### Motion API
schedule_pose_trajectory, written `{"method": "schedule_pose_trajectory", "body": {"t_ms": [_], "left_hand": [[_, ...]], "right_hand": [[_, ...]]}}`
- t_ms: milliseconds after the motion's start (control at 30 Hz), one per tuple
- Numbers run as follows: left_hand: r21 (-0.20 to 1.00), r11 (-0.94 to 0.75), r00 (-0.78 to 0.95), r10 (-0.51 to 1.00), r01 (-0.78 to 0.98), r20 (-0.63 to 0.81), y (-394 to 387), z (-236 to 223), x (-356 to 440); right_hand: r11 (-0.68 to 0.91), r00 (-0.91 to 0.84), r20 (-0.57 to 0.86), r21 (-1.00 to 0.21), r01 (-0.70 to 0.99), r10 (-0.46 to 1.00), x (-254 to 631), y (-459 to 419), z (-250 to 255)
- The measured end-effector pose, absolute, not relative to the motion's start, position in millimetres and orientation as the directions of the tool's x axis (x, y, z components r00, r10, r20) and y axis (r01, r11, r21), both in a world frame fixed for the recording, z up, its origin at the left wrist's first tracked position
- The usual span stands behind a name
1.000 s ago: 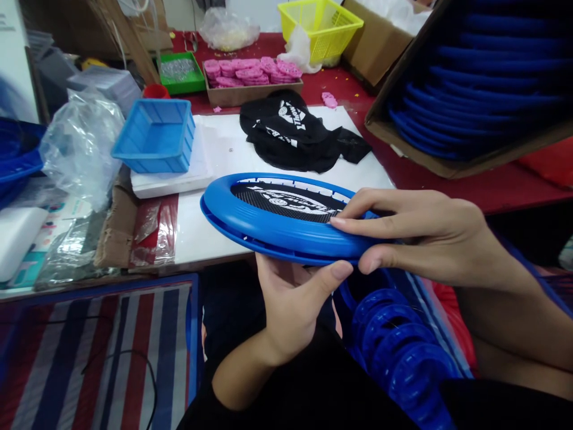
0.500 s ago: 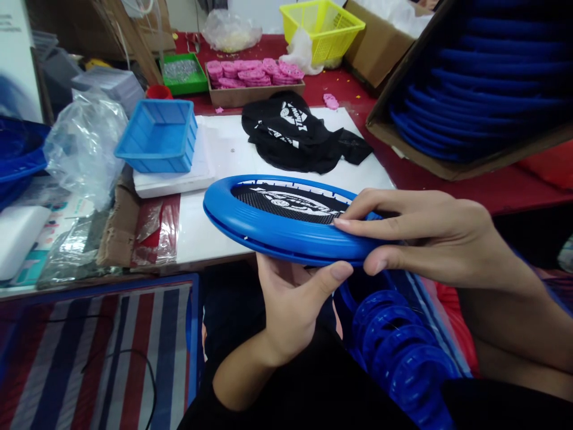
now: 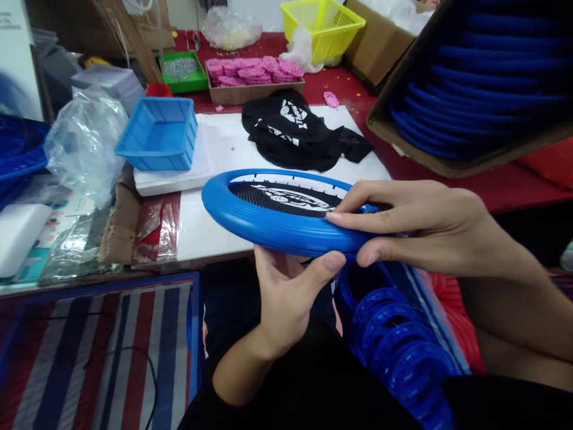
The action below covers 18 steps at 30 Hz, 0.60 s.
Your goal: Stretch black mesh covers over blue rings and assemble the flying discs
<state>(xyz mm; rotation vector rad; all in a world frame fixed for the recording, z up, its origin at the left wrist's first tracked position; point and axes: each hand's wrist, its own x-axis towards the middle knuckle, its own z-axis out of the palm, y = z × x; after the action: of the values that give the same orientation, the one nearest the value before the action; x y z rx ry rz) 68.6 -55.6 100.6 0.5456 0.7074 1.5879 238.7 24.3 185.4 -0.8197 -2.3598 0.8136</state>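
A blue flying disc (image 3: 268, 221) with a printed black mesh centre (image 3: 286, 200) is held nearly level over the table's front edge. My left hand (image 3: 286, 292) supports it from below, thumb along the near rim and the other fingers hidden underneath. On the right side of the rim, my right hand (image 3: 416, 230) pinches it, fingers on top and thumb against the lower edge. Along the near side the rim looks closed, with no dark gap. Beyond the disc lie black printed fabric pieces (image 3: 295, 134) on a white board (image 3: 219, 206).
A tilted carton holds stacked blue rings (image 3: 474, 89) at right. More blue rings (image 3: 403, 334) stand below by my lap. A blue bin (image 3: 156, 134), a box of pink discs (image 3: 255, 71), a green tray (image 3: 183, 71) and a yellow basket (image 3: 322, 30) sit farther back.
The dark gap along the disc's near rim has closed. Both hands and the disc have shifted slightly up and left, keeping their hold.
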Motion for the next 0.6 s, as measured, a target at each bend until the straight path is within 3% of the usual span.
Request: {"method": "schedule_pose_trajectory", "body": {"t_ms": [233, 600], "left_hand": [[0.693, -0.054, -0.124, 0.991, -0.719, -0.052, -56.0, 102.0, 65.5], [0.582, 0.216, -0.128, 0.861, -0.784, -0.492, -68.7, 53.5, 51.0]], "right_hand": [[0.731, -0.756, 0.307, -0.607, 0.313, 0.578, 238.0, 26.1, 182.0], [0.935, -0.795, 0.491, -0.182, 0.306, 0.356, 224.9, -11.4, 83.7]]}}
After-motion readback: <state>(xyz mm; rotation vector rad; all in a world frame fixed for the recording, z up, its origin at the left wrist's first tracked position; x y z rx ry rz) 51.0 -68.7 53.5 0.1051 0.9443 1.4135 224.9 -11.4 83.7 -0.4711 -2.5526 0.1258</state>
